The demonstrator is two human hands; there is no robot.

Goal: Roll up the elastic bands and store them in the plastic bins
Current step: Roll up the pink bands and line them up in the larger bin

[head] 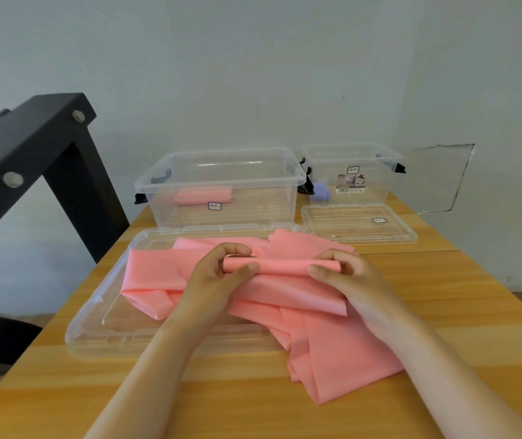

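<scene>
Left hand (221,270), right hand (342,274), fingers curled pinching pink band (285,293) roll

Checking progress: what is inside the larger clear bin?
Rolled pink elastic band lies in the large clear bin, toward its left; one roll or two is unclear. The clear walls hide nothing else.

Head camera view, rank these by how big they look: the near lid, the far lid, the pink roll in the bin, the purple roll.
1. near lid, though nearness to the camera inflates it
2. far lid
3. pink roll
4. purple roll
</scene>
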